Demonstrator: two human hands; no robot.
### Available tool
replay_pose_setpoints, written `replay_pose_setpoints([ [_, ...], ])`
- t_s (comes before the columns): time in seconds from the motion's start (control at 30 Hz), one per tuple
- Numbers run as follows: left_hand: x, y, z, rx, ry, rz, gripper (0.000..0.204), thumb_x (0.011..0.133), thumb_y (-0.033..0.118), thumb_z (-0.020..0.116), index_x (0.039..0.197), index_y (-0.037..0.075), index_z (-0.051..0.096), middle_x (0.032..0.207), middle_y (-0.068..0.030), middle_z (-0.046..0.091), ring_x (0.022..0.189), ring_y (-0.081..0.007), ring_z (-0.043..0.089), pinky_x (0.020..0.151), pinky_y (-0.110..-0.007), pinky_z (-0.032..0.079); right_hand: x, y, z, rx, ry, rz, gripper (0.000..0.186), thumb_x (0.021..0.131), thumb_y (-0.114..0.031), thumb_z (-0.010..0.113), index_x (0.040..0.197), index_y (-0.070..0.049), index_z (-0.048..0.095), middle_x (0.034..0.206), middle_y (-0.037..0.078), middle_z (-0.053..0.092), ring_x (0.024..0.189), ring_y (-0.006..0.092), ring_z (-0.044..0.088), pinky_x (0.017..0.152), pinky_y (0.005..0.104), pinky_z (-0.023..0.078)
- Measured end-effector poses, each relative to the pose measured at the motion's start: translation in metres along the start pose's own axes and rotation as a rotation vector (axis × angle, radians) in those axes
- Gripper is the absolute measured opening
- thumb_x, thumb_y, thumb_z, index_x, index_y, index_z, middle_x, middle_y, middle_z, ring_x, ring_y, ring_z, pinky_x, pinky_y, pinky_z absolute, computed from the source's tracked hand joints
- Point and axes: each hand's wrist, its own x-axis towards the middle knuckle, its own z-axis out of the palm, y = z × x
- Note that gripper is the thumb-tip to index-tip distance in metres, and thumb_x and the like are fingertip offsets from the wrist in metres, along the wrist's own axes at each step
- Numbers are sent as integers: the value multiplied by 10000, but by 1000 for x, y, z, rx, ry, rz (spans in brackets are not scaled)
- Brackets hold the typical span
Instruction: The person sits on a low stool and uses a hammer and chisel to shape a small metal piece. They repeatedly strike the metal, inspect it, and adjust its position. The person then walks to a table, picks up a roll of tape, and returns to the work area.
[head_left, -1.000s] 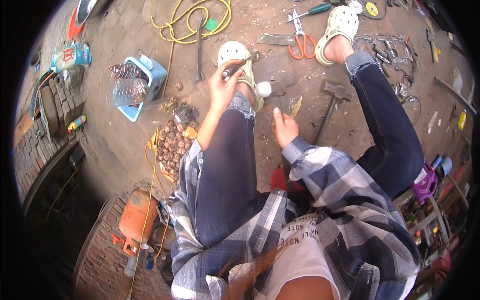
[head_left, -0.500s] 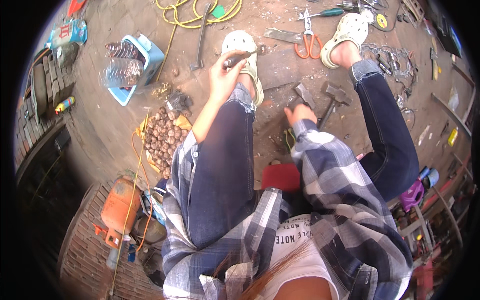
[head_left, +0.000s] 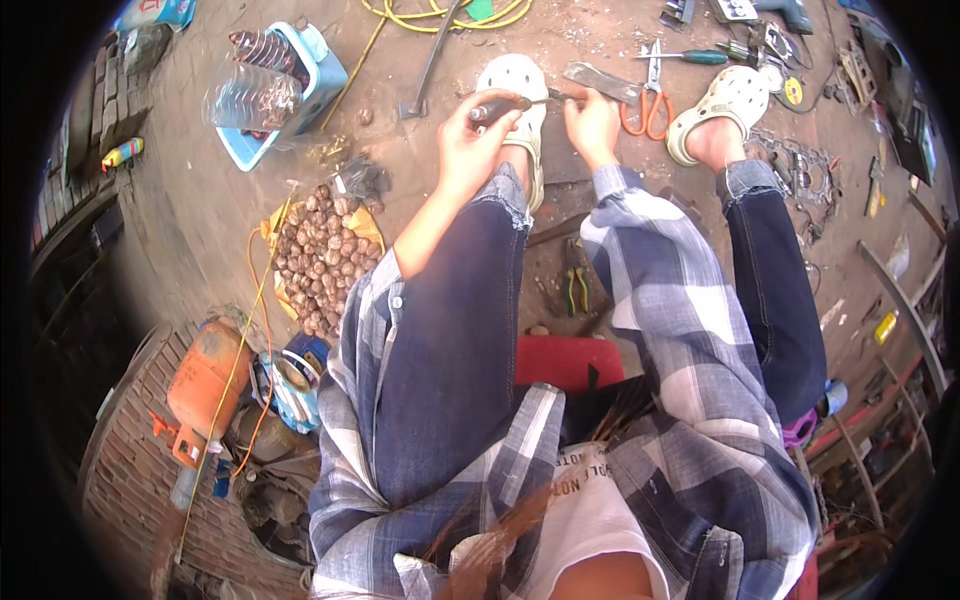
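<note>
My left hand (head_left: 472,140) is closed round a dark, rod-shaped thing (head_left: 492,108) with a thicker, handle-like end, held above the left pale clog (head_left: 512,78). Just right of it, my right hand (head_left: 593,128) has its fingers drawn together at the thin dark far end of that thing; exactly what they pinch is too small to tell. Behind the right fingers lies a flat metal blade (head_left: 604,82). Beside that are orange-handled scissors (head_left: 654,95) and a green-handled screwdriver (head_left: 690,57). Yellow-handled pliers (head_left: 575,278) lie on the ground between my legs.
Walnuts (head_left: 325,255) are heaped on a yellow bag at my left. Beyond them stands a blue bin (head_left: 318,75) with clear plastic bottles. An orange gas cylinder (head_left: 208,378) is at lower left, a red seat (head_left: 568,362) beneath me. Metal parts (head_left: 800,170) lie at right.
My right hand has moved up and away from beside the hammers to meet the thing in my left hand. The hammers are now hidden behind my right sleeve. The view has shifted slightly.
</note>
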Motion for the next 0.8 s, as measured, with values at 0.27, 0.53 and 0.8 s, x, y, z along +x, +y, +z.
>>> replay_pose_setpoints([
  [0.27,-9,7,-1,-14,1,49,229,846,-27,624,1073,-5,600,1013,-73,651,876,-119,616,746,-227,513,-57,17,-48,950,-107,237,238,921,-125,550,1092,40,572,925,99,688,923,119,615,843,242,433],
  [0.53,-8,38,16,-114,-112,65,239,819,-5,660,1055,5,623,1010,-68,662,952,-140,624,850,-266,487,-93,-36,-124,1103,-138,117,222,931,-180,562,1059,-7,617,884,68,673,845,92,592,805,222,421],
  [0.8,-20,77,33,-196,-295,2,301,814,3,673,1111,3,625,1054,-59,647,979,-137,610,853,-276,488,-102,-62,-173,1008,-96,-144,212,911,-99,575,1088,17,594,938,69,644,871,120,621,769,236,457],
])
